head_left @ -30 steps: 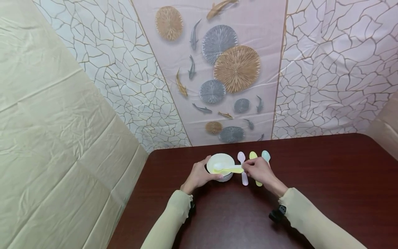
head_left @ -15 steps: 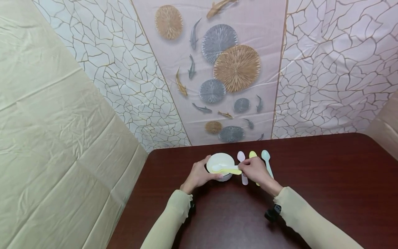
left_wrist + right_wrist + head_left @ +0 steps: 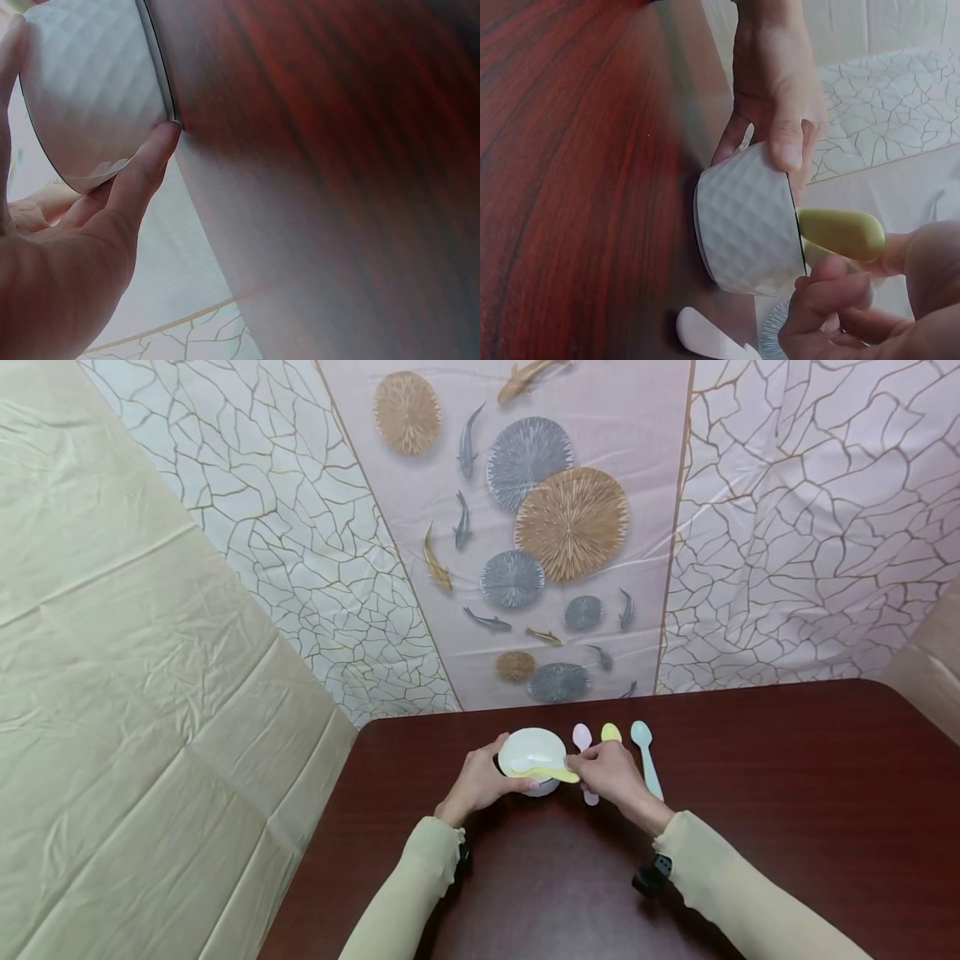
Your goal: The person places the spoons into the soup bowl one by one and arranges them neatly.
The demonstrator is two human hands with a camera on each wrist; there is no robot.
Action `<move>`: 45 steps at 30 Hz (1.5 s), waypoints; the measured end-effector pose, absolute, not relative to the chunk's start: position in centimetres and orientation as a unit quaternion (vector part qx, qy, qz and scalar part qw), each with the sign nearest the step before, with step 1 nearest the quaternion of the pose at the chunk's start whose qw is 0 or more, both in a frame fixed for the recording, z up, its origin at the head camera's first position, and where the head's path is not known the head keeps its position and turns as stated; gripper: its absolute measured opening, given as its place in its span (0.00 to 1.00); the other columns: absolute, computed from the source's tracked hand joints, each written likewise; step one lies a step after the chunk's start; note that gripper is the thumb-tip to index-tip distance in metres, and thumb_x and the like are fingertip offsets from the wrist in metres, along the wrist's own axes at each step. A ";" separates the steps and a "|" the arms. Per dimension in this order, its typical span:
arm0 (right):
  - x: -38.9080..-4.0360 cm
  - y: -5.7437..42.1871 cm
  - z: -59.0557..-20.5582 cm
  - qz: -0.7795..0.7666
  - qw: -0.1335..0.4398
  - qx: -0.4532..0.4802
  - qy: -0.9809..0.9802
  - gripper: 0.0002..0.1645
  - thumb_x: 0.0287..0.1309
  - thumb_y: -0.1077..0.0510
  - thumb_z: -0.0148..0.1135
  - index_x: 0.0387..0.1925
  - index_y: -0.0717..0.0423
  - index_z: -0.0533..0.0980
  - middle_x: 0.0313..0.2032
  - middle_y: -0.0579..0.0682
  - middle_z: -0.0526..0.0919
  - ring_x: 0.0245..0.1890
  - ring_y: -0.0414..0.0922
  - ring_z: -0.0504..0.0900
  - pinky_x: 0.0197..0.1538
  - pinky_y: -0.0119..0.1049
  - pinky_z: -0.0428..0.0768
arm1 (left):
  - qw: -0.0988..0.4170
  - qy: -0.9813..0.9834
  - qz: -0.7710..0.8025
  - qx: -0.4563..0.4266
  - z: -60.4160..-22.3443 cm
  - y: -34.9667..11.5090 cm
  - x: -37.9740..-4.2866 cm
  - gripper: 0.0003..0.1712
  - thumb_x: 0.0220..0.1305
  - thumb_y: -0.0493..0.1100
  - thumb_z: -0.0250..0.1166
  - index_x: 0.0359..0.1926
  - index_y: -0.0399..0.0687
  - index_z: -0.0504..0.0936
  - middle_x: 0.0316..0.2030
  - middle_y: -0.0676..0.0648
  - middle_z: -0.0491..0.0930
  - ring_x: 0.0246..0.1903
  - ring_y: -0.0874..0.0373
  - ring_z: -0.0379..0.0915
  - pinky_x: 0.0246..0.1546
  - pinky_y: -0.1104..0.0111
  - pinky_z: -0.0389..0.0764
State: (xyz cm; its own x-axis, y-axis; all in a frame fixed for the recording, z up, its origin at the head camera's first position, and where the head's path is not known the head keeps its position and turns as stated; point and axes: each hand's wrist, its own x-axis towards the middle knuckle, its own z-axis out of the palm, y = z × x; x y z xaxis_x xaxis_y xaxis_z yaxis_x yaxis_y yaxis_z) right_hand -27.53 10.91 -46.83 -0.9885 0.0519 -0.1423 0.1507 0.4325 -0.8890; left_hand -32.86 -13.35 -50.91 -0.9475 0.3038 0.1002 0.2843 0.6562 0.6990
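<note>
A white bowl [image 3: 528, 740] with a quilted outer wall and dark rim stands upright on the table. My left hand [image 3: 477, 785] grips its left side, thumb at the near rim and fingers round the far side. A yellow spoon [image 3: 847, 234] leans in the bowl, its handle jutting over the right rim. My right hand [image 3: 611, 774] pinches the handle end of a white spoon [image 3: 551, 762], whose head is inside the bowl. Its handle is mostly hidden by the fingers and the yellow spoon. In the left wrist view, fingers [image 3: 146, 165] press against the bowl's side.
Right of the bowl a pink spoon [image 3: 582, 737], another yellow spoon [image 3: 611, 732] and a mint-green spoon [image 3: 642, 735] lie in a row, the first two partly under my right hand. The dark red-brown table [image 3: 750, 777] meets a patterned cloth wall [image 3: 570, 635] behind.
My right hand has moved left toward the bowl, taking the white spoon lower into it. The mint-green spoon shows more fully. The left hand has stayed on the bowl.
</note>
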 end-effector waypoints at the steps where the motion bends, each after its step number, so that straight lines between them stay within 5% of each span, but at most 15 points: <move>1: -27.5 10.9 -46.9 -0.533 0.050 0.060 0.842 0.18 0.70 0.52 0.66 0.34 0.63 0.89 0.16 0.46 0.80 0.19 0.40 0.78 0.28 0.32 0.73 | 0.013 0.910 0.381 0.161 -50.9 -13.3 -32.9 0.62 0.52 0.58 0.88 0.81 0.39 0.69 0.77 0.36 0.74 0.74 0.42 0.76 0.75 0.49 0.77; 10: -27.5 11.9 -47.5 -0.547 0.033 0.050 0.835 0.25 0.74 0.45 0.67 0.29 0.61 0.89 0.17 0.48 0.83 0.20 0.38 0.77 0.26 0.30 0.72 | 0.012 0.912 0.377 0.162 -50.6 -13.1 -32.8 0.62 0.52 0.58 0.87 0.81 0.38 0.69 0.76 0.36 0.76 0.73 0.43 0.77 0.73 0.48 0.78; 22: -26.4 14.1 -46.7 -0.518 0.016 0.051 0.854 0.30 0.72 0.39 0.68 0.43 0.64 0.91 0.23 0.50 0.88 0.24 0.38 0.80 0.25 0.31 0.72 | 0.011 0.915 0.370 0.159 -50.6 -13.2 -32.9 0.63 0.53 0.59 0.87 0.82 0.39 0.68 0.77 0.37 0.74 0.75 0.43 0.75 0.75 0.49 0.77; 37: -25.2 16.6 -46.7 -0.471 -0.057 0.027 0.880 0.23 0.74 0.46 0.67 0.50 0.62 0.91 0.32 0.56 0.94 0.28 0.40 0.88 0.31 0.33 0.76 | 0.017 0.914 0.373 0.158 -50.7 -13.1 -32.8 0.63 0.53 0.59 0.87 0.83 0.41 0.67 0.78 0.37 0.74 0.75 0.44 0.75 0.75 0.49 0.77; 45: -24.8 17.7 -47.4 -0.442 -0.082 0.026 0.893 0.20 0.69 0.48 0.72 0.47 0.62 0.91 0.32 0.55 0.94 0.29 0.38 0.84 0.33 0.33 0.76 | 0.017 0.915 0.372 0.157 -50.6 -13.3 -32.7 0.63 0.53 0.59 0.87 0.82 0.40 0.67 0.78 0.38 0.73 0.76 0.42 0.74 0.75 0.48 0.77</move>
